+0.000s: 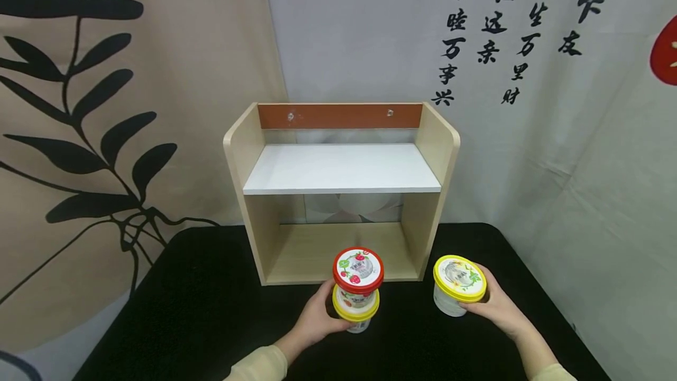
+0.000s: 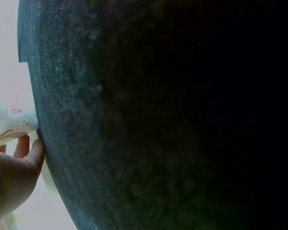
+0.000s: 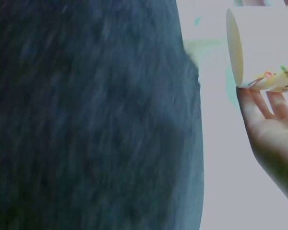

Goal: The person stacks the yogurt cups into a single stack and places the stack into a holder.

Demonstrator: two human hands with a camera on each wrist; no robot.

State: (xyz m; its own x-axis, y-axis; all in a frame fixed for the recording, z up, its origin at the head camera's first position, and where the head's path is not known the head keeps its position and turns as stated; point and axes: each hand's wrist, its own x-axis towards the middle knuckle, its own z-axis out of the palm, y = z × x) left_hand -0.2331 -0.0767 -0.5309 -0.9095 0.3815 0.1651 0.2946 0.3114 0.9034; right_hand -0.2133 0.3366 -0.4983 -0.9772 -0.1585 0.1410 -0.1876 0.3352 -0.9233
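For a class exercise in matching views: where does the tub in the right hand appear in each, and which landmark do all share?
Head: yellow-lidded tub, low, right of centre, gripped by the right hand.
Left wrist: not visible; the left hand holds a different tub.
Right wrist: upper right corner, cut off by the picture's edge.
Shared landmark: black tabletop.

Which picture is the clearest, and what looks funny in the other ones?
Head view: clearest, with the shelf and wall writing crisp; left wrist view: the table fades into black, its edge looks curved, and white glare sits behind the left hand; right wrist view: the table looks smeary, and the right cup is pale and washed out.
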